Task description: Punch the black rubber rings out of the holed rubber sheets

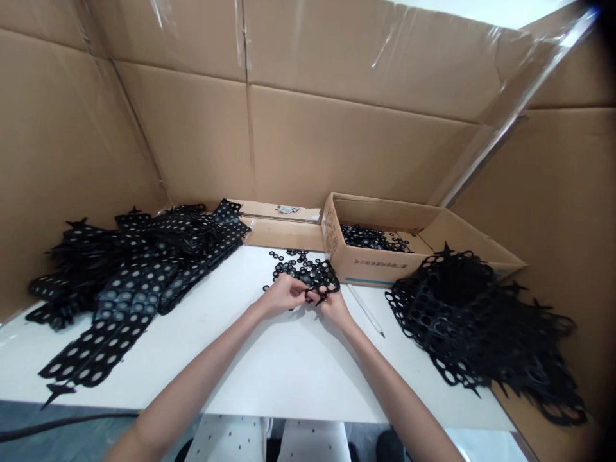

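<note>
Head view, going left to right across the white table: a large pile of black perforated strips fills the left side, with grey discs sitting in many of the holes. One long strip runs from the pile toward the near edge. To its right, loose black rings lie scattered on the tabletop, just beyond the hands.

At mid-table, the left hand and the right hand almost meet, both closed in a tight pinch on a small tangle of black ring lattice. The fingertips are partly hidden, so the exact hold of each hand cannot be told. Working with the hands this close together, low over the table, gives good control of the fine links.

Just right of the hands, a thin white pointed rod lies at a slant, untouched. On the far side, an open cardboard box holds a small heap of black rings. At the right, a big heap of black lattice, its round holes open, spreads over the table's right edge onto brown cardboard.
</note>
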Available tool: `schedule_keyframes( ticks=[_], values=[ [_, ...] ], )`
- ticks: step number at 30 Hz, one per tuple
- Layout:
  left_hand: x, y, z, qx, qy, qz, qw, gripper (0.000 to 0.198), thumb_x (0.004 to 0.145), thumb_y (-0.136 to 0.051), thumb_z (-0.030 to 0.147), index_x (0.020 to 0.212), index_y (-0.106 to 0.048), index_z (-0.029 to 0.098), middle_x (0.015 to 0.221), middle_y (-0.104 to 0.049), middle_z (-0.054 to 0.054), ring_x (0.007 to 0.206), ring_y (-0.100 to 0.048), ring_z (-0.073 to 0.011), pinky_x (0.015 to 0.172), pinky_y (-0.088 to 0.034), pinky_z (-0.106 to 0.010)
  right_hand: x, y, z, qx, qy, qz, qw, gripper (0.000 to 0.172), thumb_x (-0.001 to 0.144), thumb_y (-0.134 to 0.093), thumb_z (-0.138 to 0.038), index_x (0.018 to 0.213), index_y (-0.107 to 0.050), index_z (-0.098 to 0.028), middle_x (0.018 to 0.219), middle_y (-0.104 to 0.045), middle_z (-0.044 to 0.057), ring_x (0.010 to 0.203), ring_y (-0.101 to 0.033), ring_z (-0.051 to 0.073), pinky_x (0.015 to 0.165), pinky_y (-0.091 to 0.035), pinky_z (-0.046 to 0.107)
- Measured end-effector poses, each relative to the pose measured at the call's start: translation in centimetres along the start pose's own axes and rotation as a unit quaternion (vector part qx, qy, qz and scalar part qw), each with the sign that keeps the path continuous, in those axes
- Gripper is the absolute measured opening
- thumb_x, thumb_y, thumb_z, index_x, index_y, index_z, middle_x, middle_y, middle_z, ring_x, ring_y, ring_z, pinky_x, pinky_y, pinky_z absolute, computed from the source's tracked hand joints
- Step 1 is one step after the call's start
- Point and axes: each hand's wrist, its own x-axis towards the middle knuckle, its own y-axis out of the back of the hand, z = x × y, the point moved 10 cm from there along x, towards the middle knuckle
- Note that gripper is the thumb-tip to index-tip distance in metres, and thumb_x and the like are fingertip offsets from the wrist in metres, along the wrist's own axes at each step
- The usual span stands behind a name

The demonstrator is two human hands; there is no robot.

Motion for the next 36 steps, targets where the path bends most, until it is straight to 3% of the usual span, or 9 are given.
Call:
schedule_keyframes(
  ticks=[3, 6, 11, 14, 17, 20, 22, 28, 36],
  values=[
    [0.5, -0.2, -2.1, -0.144, 0.048, 0.010, 0.988, 0.023, 0.068, -0.057, 0.024, 0.081, -0.069, 0.009, 0.067, -0.069, -0.005, 0.060, -0.065, -0.0161, 0.056, -0.052, -0.022, 0.1, 0.2, -0.4, 0.083, -0.034, -0.003, 0.996, 0.026, 0.066, -0.068, -0.044, 0.066, -0.063, -0.019, 0.069, -0.063, 0.005, 0.065, -0.057, 0.020, 0.065, -0.047, 0.031],
    [0.9, -0.7, -4.1, -0.300, 0.095, 0.033, 0.949, 0.029, 0.066, -0.063, 0.030, 0.086, -0.066, 0.009, 0.072, -0.070, -0.009, 0.064, -0.067, -0.0202, 0.059, -0.055, -0.029, 0.1, 1.1, -0.7, 0.153, -0.051, 0.014, 0.987, 0.030, 0.062, -0.072, -0.045, 0.075, -0.065, -0.018, 0.073, -0.064, 0.006, 0.068, -0.059, 0.020, 0.068, -0.048, 0.032],
    [0.7, 1.6, -6.6, -0.389, 0.123, 0.204, 0.890, 0.020, 0.069, -0.059, 0.028, 0.078, -0.063, 0.010, 0.075, -0.070, -0.011, 0.072, -0.068, -0.0188, 0.069, -0.056, -0.028, 0.0, 2.7, -1.2, 0.280, -0.022, 0.054, 0.958, 0.027, 0.061, -0.074, -0.039, 0.074, -0.061, -0.018, 0.074, -0.062, 0.003, 0.078, -0.060, 0.020, 0.079, -0.046, 0.033],
    [1.1, 1.5, -6.3, -0.298, 0.123, 0.154, 0.934, 0.026, 0.071, -0.054, 0.026, 0.087, -0.064, 0.009, 0.075, -0.070, -0.010, 0.069, -0.067, -0.0180, 0.068, -0.055, -0.029, 0.0, 2.6, -1.1, 0.266, -0.023, 0.041, 0.963, 0.027, 0.063, -0.073, -0.037, 0.075, -0.060, -0.017, 0.075, -0.062, 0.003, 0.079, -0.059, 0.020, 0.079, -0.046, 0.032],
    [1.0, 1.7, -4.3, -0.052, 0.059, 0.099, 0.992, 0.031, 0.073, -0.051, 0.024, 0.095, -0.066, 0.010, 0.077, -0.070, -0.008, 0.067, -0.065, -0.0165, 0.065, -0.052, -0.027, 0.2, 2.7, -1.0, 0.209, -0.012, 0.038, 0.977, 0.024, 0.065, -0.071, -0.035, 0.075, -0.061, -0.016, 0.077, -0.062, 0.004, 0.076, -0.058, 0.019, 0.076, -0.046, 0.030],
    [0.4, 1.8, -1.6, 0.223, -0.028, 0.093, 0.970, 0.032, 0.075, -0.049, 0.021, 0.102, -0.066, 0.017, 0.076, -0.069, -0.004, 0.066, -0.061, -0.0134, 0.065, -0.046, -0.022, 0.3, 3.1, -1.0, 0.182, -0.010, 0.057, 0.982, 0.025, 0.064, -0.072, -0.037, 0.072, -0.060, -0.017, 0.075, -0.061, 0.003, 0.072, -0.057, 0.018, 0.072, -0.046, 0.029],
    [0.1, 1.9, -0.6, 0.323, -0.044, 0.099, 0.940, 0.033, 0.079, -0.047, 0.023, 0.106, -0.065, 0.020, 0.075, -0.069, -0.003, 0.065, -0.060, -0.0125, 0.063, -0.043, -0.021, 0.4, 3.2, -1.0, 0.175, -0.009, 0.058, 0.983, 0.026, 0.063, -0.072, -0.039, 0.071, -0.059, -0.017, 0.075, -0.061, 0.003, 0.071, -0.057, 0.018, 0.070, -0.047, 0.029],
    [-0.1, 2.7, 0.6, 0.410, -0.055, 0.139, 0.900, 0.031, 0.083, -0.045, 0.029, 0.108, -0.063, 0.022, 0.078, -0.069, -0.004, 0.064, -0.061, -0.0135, 0.060, -0.041, -0.021, 0.4, 2.2, -1.2, 0.128, 0.005, 0.010, 0.992, 0.026, 0.068, -0.068, -0.040, 0.074, -0.060, -0.016, 0.074, -0.060, 0.005, 0.070, -0.056, 0.018, 0.068, -0.045, 0.028],
    [-1.1, 2.8, 2.4, 0.357, -0.130, 0.182, 0.907, 0.032, 0.080, -0.052, 0.029, 0.110, -0.059, 0.021, 0.096, -0.067, -0.006, 0.079, -0.063, -0.0166, 0.071, -0.049, -0.026, 0.5, 2.2, -1.0, 0.118, 0.005, 0.010, 0.993, 0.025, 0.069, -0.067, -0.038, 0.074, -0.061, -0.015, 0.074, -0.060, 0.005, 0.071, -0.056, 0.018, 0.070, -0.045, 0.028]
  ],
)
